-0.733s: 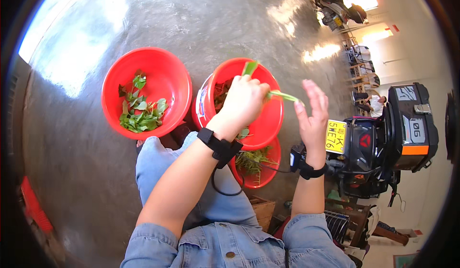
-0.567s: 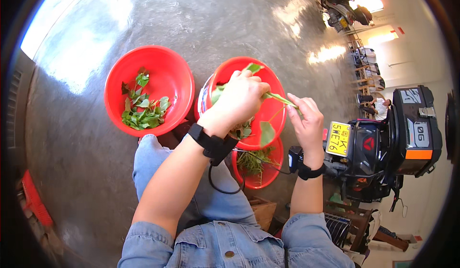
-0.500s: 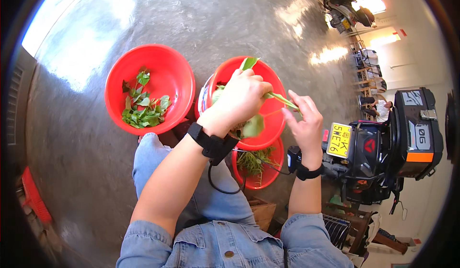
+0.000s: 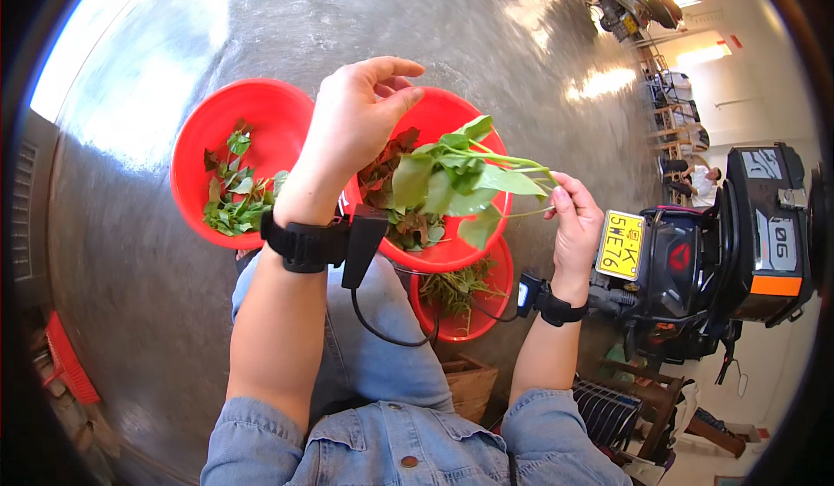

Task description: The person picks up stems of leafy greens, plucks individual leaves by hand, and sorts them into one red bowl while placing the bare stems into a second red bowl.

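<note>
My left hand (image 4: 360, 117) has let go of the leafy sprig (image 4: 456, 178) and lifted clear, fingers now spread and empty above the middle red bowl (image 4: 452, 247), where a moment ago it was pinching the leaves. My right hand (image 4: 575, 225) now holds the sprig alone, thumb and fingers closed on its stems, the leaves hanging over that bowl.

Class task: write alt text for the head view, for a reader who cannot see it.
Seen from above, a seated person's right hand pinches the stem of a leafy sprig while the left hand hovers open over it. Below sit three red bowls: left bowl holds green leaves, middle bowl mixed leaves, lower bowl stems.
</note>
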A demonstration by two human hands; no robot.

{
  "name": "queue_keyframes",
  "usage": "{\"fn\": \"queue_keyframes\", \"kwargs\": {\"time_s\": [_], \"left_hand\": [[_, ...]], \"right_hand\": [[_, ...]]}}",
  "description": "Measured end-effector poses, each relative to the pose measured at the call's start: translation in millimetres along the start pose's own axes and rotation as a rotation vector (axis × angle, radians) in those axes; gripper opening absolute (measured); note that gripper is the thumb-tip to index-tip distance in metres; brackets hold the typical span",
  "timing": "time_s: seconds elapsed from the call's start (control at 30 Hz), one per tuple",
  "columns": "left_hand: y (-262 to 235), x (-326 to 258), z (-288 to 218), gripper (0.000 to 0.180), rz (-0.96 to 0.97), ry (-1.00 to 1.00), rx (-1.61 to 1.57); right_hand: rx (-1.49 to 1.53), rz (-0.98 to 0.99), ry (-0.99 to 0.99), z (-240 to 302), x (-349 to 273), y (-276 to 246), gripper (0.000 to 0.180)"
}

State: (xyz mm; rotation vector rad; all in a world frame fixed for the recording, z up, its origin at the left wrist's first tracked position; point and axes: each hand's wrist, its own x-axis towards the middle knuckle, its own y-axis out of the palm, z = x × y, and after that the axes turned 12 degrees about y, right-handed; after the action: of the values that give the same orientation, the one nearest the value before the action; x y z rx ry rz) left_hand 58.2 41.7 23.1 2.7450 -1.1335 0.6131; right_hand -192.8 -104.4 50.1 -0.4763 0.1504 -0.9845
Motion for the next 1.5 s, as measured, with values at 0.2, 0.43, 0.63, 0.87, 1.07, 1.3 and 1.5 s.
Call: {"fn": "queue_keyframes", "kwargs": {"time_s": [0.2, 0.43, 0.63, 0.87, 1.07, 1.3, 1.5], "left_hand": [[17, -9, -18, 0.012, 0.317, 0.017, -0.067], [26, -10, -3, 0.010, 0.387, 0.353, 0.090], [26, -14, 2, 0.012, 0.455, 0.467, 0.244], [31, -16, 14, 0.012, 0.476, 0.452, 0.376], [33, -17, 14, 0.011, 0.349, 0.320, 0.372], [47, -15, 2, 0.012, -0.131, -0.382, -0.625], [55, -18, 20, 0.005, -0.394, -0.671, -0.960]], "right_hand": [[0.226, 0.009, -0.089, -23, 3, -9, 0.018], [0.211, 0.017, -0.140, -29, 8, 1, 0.017], [0.127, 0.017, -0.180, -19, 7, 7, 0.017], [-0.154, -0.013, -0.303, -10, 4, 0, 0.016], [-0.353, 0.025, -0.383, 11, -7, 9, 0.020], [-0.401, -0.077, -0.540, 8, -19, 27, 0.026], [-0.451, -0.027, -0.693, 11, -25, 49, 0.028]]}}
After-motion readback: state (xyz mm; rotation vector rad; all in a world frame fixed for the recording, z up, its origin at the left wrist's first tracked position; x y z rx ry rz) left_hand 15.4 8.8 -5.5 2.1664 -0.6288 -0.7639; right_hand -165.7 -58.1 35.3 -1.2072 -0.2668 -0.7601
